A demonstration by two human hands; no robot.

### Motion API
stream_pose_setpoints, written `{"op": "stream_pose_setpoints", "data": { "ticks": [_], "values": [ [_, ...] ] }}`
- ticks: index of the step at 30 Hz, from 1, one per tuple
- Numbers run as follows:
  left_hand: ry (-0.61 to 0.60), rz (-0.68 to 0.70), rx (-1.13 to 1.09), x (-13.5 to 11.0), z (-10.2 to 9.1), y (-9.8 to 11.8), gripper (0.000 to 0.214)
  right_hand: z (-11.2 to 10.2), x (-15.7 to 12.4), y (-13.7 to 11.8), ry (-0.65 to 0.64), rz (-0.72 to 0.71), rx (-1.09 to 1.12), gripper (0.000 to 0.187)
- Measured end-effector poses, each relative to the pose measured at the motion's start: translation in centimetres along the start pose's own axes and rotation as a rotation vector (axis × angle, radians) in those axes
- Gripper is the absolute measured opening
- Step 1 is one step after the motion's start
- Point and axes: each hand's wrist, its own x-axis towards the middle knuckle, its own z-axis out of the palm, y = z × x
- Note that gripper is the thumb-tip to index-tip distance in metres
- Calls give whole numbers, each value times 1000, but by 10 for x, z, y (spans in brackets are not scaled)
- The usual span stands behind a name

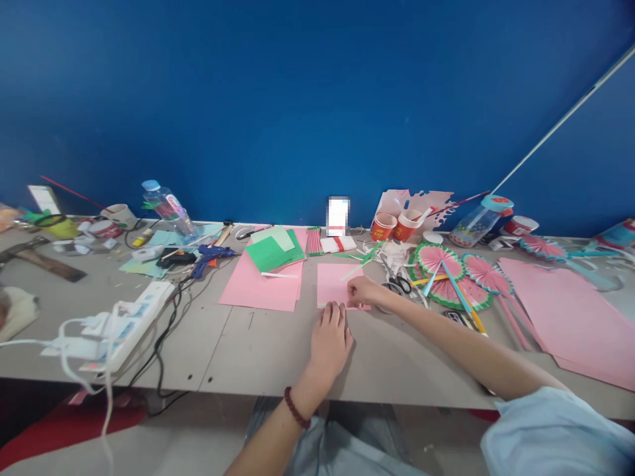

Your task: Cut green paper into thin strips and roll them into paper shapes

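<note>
A small sheet of pink paper (333, 281) lies flat on the grey table in front of me. My left hand (331, 340) rests palm down at its near edge, fingers stretched out with the tips on the paper. Over the sheet's right part is my right hand (363, 291), its fingers curled and pressed together; whatever they may pinch is hidden. A thin pale strip (351, 272) lies across the sheet just beyond my right hand. Scissors (403, 284) lie to the right, beyond my right forearm.
Green paper (275, 251) lies on larger pink sheets (258, 291) to the left. A blue glue gun (211, 259), a power strip (139, 327) with cables and a hammer (44, 258) are farther left. Paper fans (441, 264), red cups (383, 228) and a bottle (481, 221) stand or lie right.
</note>
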Motion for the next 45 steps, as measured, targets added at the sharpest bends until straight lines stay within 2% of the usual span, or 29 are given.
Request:
{"op": "stream_pose_setpoints", "data": {
  "ticks": [8,14,25,38,45],
  "values": [
    [-21,-23,-25,1,-5,1,50,-5,-9,-1,-11,37,33,19],
    [-20,-3,-5,1,-5,1,50,-6,-5,2,16,32,-51,15],
    [-10,16,33,4,-6,2,50,-4,2,22,54,-11,-200,16],
    [-6,20,18,4,-6,1,52,-12,-9,13,12,57,-287,21],
    [-14,21,41,4,-8,2,51,-15,-16,19,22,0,-235,16]
  ]
}}
